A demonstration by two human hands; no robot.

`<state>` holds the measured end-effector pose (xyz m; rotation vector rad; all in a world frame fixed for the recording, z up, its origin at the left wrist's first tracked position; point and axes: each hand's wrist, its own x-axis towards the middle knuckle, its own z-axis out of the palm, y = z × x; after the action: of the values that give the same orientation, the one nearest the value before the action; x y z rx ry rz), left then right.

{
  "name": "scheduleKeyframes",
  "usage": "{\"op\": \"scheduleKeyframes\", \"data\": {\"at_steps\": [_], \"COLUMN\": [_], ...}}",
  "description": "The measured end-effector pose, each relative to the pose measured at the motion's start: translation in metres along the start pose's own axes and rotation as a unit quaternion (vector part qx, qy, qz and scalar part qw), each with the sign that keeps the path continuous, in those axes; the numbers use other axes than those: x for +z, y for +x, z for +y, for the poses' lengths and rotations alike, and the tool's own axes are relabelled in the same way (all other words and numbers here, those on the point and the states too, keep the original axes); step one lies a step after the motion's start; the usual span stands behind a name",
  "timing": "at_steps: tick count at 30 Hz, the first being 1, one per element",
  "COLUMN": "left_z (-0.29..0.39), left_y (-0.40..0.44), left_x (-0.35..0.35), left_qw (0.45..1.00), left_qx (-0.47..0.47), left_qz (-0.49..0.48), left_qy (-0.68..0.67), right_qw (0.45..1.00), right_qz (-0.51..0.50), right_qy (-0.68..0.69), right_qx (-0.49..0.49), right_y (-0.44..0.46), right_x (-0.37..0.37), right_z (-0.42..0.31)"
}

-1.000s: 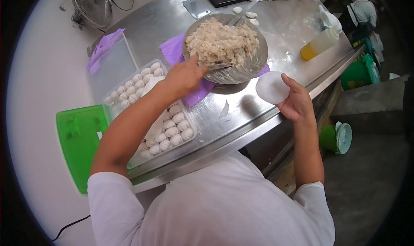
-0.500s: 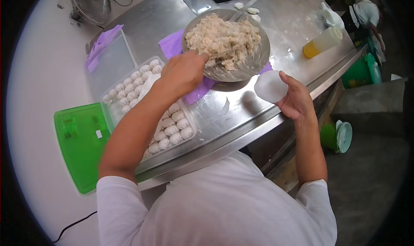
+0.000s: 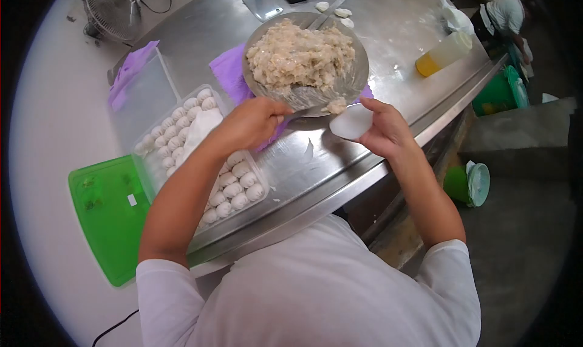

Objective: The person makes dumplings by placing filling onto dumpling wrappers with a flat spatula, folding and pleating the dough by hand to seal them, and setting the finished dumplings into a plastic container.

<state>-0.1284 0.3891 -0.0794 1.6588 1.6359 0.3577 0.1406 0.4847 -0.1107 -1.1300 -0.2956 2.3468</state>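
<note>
My left hand (image 3: 258, 119) is closed round a flat metal spatula (image 3: 306, 112), with a lump of pale filling (image 3: 335, 106) at its tip. Just right of that tip, my right hand (image 3: 382, 127) holds a thin round white wrapper (image 3: 350, 122), thumb at its edge. A metal bowl (image 3: 359, 67) behind both hands bears a heap of chunky filling (image 3: 300, 54) and a spoon (image 3: 333, 6). Beside my left forearm is a plastic box (image 3: 262, 180) of pleated dumplings (image 3: 232, 190), partly covered by a white cloth (image 3: 201, 128).
A bottle of yellow liquid (image 3: 443, 54) stands right on the steel table (image 3: 291, 164). Purple cloth (image 3: 228, 73) lies under the bowl. A scraper (image 3: 263, 5) is at the back, a green lid (image 3: 109, 219) at left. Another person (image 3: 504, 14) bends at far right.
My left hand has moved from the bowl's filling to its near rim, bringing a lump on the spatula. My right hand has brought the wrapper left, close to it. The view has shifted slightly.
</note>
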Motion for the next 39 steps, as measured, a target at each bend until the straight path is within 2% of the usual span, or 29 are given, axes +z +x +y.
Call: {"op": "scheduleKeyframes", "data": {"at_steps": [1, 2, 3, 5, 9, 12, 14, 17, 18, 21, 23, 26, 29, 34, 36, 39], "left_z": [0.004, -0.003, 0.002, 0.017, 0.031, 0.041, 0.043, 0.038, 0.033, 0.030, 0.030, 0.042, 0.041, 0.052, 0.054, 0.058], "left_y": [-0.008, -0.015, -0.022, -0.033, -0.044, -0.040, -0.041, -0.061, -0.069, -0.071, -0.070, -0.084, -0.078, -0.077, -0.068, -0.067], "left_x": [0.006, 0.025, 0.029, 0.027, -0.011, -0.005, -0.010, -0.030, -0.033, -0.020, -0.016, -0.037, -0.030, -0.038, -0.034, -0.041], "left_qw": [0.994, 0.994, 0.994, 0.983, 0.988, 0.981, 0.979, 0.977, 0.982, 0.983, 0.980, 0.980, 0.976, 0.980, 0.965, 0.969], "left_qx": [-0.037, 0.075, 0.076, 0.118, 0.092, 0.117, 0.126, 0.140, 0.118, 0.096, 0.106, 0.071, 0.115, 0.097, 0.136, 0.107], "left_qz": [-0.020, 0.049, 0.049, 0.113, 0.109, 0.115, 0.100, 0.137, 0.128, 0.149, 0.148, 0.148, 0.146, 0.148, 0.156, 0.122], "left_qy": [-0.103, -0.058, -0.060, 0.084, 0.062, 0.101, 0.124, 0.090, 0.079, 0.051, 0.079, 0.108, 0.116, 0.090, 0.162, 0.185], "right_qw": [0.998, 0.998, 0.998, 0.999, 0.998, 0.995, 0.995, 0.994, 0.994, 0.994, 0.994, 0.992, 0.989, 0.990, 0.986, 0.987], "right_qz": [-0.033, -0.025, -0.023, 0.016, 0.010, -0.040, -0.060, -0.088, -0.089, -0.103, -0.108, -0.120, -0.147, -0.139, -0.160, -0.148], "right_qy": [0.045, 0.035, 0.033, 0.023, -0.053, -0.082, -0.061, -0.022, -0.019, 0.010, 0.030, -0.009, -0.005, -0.029, -0.044, -0.069], "right_qx": [-0.005, -0.037, -0.038, -0.033, -0.041, -0.044, -0.044, -0.057, -0.060, -0.038, -0.014, -0.037, -0.031, -0.011, 0.012, 0.003], "right_y": [0.002, -0.001, -0.004, -0.010, -0.028, -0.030, -0.027, -0.027, -0.027, -0.023, -0.018, -0.021, -0.024, -0.024, -0.023, -0.022], "right_x": [0.006, 0.012, 0.013, 0.013, 0.017, 0.020, 0.017, 0.015, 0.014, 0.011, 0.013, 0.013, 0.016, 0.020, 0.023, 0.026], "right_z": [0.002, 0.001, 0.000, -0.001, -0.001, -0.001, -0.001, -0.001, -0.003, -0.002, 0.001, 0.003, 0.002, 0.003, 0.003, 0.002]}}
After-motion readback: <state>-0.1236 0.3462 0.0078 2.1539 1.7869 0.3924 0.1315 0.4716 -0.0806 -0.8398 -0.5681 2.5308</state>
